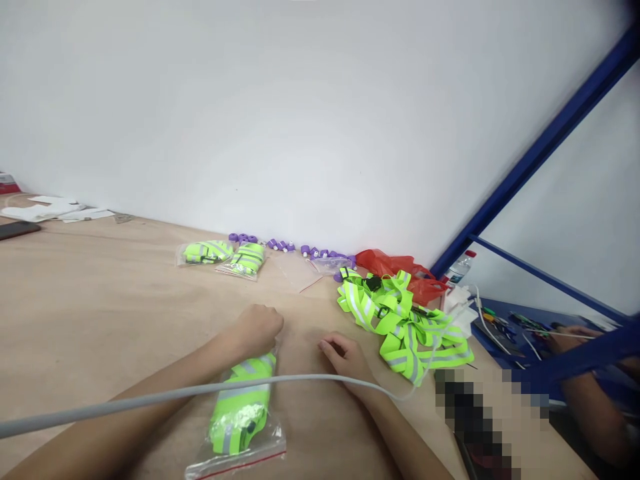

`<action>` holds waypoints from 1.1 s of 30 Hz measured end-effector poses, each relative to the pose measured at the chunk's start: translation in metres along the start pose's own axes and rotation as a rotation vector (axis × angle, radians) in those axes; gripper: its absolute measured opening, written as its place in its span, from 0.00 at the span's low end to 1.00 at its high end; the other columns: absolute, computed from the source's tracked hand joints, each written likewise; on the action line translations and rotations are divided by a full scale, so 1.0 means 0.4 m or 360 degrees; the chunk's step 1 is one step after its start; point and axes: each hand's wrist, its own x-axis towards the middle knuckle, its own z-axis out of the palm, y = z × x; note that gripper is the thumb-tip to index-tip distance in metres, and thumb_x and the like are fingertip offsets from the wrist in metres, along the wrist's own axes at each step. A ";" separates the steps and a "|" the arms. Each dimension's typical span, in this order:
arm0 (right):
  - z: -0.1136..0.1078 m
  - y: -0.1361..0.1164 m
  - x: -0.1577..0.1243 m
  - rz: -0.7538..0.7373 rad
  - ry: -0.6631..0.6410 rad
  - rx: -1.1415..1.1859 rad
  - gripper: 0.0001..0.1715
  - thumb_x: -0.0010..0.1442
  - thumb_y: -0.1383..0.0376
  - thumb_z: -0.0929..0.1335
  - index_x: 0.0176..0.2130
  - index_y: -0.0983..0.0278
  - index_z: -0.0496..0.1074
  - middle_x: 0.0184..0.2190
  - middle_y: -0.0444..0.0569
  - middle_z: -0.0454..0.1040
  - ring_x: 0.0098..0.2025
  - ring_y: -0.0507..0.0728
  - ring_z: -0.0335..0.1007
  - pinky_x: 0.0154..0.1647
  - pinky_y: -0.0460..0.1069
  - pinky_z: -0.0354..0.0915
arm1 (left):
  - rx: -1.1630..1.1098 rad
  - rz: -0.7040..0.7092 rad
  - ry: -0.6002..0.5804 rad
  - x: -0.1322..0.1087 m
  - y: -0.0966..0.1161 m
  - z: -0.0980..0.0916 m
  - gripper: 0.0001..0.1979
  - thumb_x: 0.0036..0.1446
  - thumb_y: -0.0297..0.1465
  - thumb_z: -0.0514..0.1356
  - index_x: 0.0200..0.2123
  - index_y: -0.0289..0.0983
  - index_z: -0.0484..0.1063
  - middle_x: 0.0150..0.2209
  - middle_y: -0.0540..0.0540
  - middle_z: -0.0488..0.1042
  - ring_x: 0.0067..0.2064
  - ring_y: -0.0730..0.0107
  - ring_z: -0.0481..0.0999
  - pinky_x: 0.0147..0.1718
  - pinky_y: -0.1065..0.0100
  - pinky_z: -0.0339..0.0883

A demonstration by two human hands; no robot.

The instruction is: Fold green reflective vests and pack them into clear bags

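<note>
One cable [300, 378] crosses arms; left fingers [267, 327] fisted atop bagged vest [240, 413], right fingers [333, 347] half-curled.

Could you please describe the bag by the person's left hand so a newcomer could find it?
On the wooden table, look to the near edge, below the left hand. The bag of neon reflective strap lies there, a grey cable crossing it; the two similar bags sit by the wall.
</note>
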 end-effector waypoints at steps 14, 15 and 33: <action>0.025 -0.004 0.014 -0.0137 0.0061 -0.0121 0.14 0.65 0.60 0.64 0.32 0.62 0.75 0.31 0.49 0.77 0.34 0.58 0.72 0.37 0.51 0.67 | -0.0111 0.0158 -0.0058 -0.145 0.108 0.014 0.37 0.54 0.51 0.68 0.63 0.42 0.68 0.70 0.34 0.60 0.67 0.31 0.62 0.57 0.38 0.66; 0.029 -0.003 0.018 -0.0176 0.0064 -0.0168 0.13 0.65 0.61 0.64 0.33 0.62 0.75 0.31 0.49 0.77 0.35 0.58 0.72 0.38 0.52 0.67 | -0.0091 0.0171 -0.0118 -0.162 0.112 0.034 0.37 0.53 0.50 0.69 0.62 0.42 0.69 0.72 0.34 0.55 0.69 0.29 0.57 0.58 0.35 0.64; 0.091 0.050 0.308 -0.0052 0.0065 -0.1059 0.23 0.66 0.64 0.62 0.55 0.68 0.74 0.71 0.57 0.58 0.69 0.69 0.56 0.66 0.63 0.55 | -0.0070 0.0445 0.0320 -0.085 -0.045 0.134 0.18 0.70 0.44 0.52 0.56 0.45 0.74 0.66 0.42 0.65 0.66 0.44 0.64 0.62 0.46 0.65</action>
